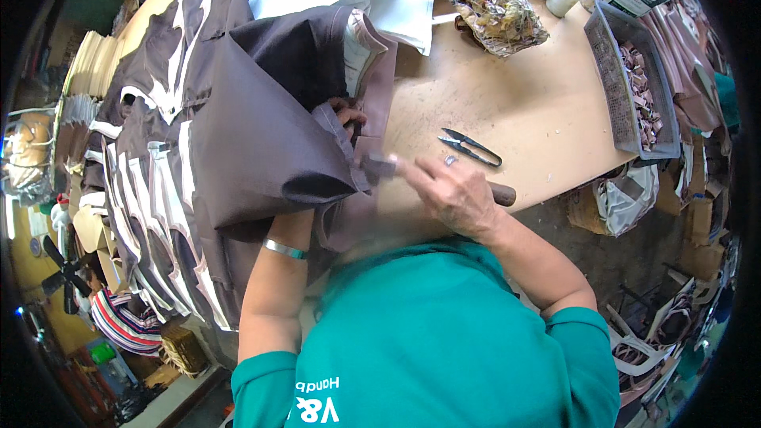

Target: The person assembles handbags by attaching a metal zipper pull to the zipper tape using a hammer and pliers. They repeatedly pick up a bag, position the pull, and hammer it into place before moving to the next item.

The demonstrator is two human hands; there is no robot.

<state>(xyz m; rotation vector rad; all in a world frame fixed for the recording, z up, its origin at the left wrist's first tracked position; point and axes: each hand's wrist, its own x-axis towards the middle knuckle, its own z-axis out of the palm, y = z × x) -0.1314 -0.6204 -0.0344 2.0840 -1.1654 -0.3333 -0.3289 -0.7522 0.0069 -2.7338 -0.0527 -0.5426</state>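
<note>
In the head view, we are clasping a wooden-handled hammer [380,165] in our right hand [460,194], on our side of the black thread snips [474,150]; its head is showing blurred beside the dark brown leather-like sheet [258,131], left of the snips. Our left hand [349,116] is lying partly hidden inside that sheet; whether it is grasping, we cannot tell. Right of the snips, a grey mesh basket [609,83] is holding scraps [640,95].
</note>
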